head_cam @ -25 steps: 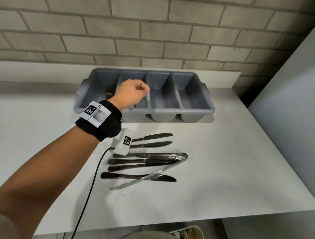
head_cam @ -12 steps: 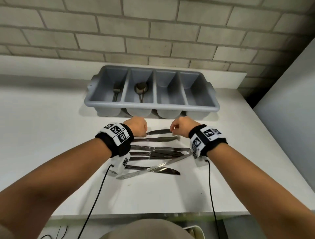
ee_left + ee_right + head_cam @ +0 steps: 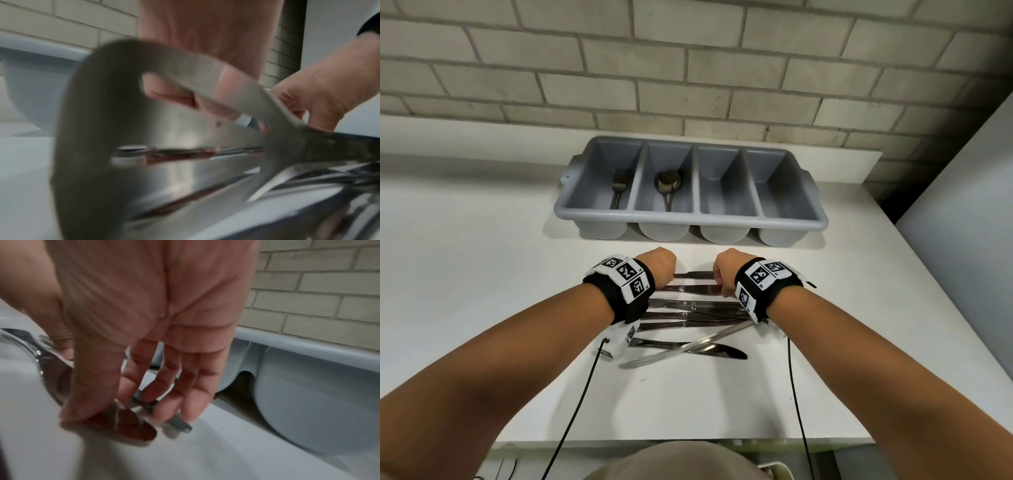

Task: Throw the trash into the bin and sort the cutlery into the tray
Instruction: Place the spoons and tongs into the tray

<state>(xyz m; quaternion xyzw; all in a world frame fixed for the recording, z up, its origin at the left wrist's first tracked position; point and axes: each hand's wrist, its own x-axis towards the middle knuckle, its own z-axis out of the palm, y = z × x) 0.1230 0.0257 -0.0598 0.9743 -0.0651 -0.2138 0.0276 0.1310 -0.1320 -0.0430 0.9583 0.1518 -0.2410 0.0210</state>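
Note:
A grey four-compartment tray [image 3: 688, 219] stands by the wall, with forks [image 3: 618, 188] in its leftmost compartment and spoons [image 3: 669, 183] in the second. Several knives lie in a row on the white table, and tongs [image 3: 688, 346] lie slanted across the near ones. My left hand [image 3: 671, 278] grips the handle ends of the two farthest knives [image 3: 693, 274]. My right hand [image 3: 722, 282] pinches their blade tips [image 3: 131, 426] between thumb and fingers [image 3: 164, 402]. In the left wrist view the tongs' loop [image 3: 185, 78] fills the foreground and hides most of my left fingers [image 3: 174, 95].
A brick wall rises behind the tray [image 3: 308, 386], and a pale panel [image 3: 962, 240] borders the table on the right. The table's front edge [image 3: 688, 442] runs just before my body. Two black cables [image 3: 575, 411] hang from my wrists. A white container's corner [image 3: 774, 471] shows below the edge.
One second ago my left hand was over the tray's second compartment and my right hand was out of view. Both have since come down onto the two farthest knives.

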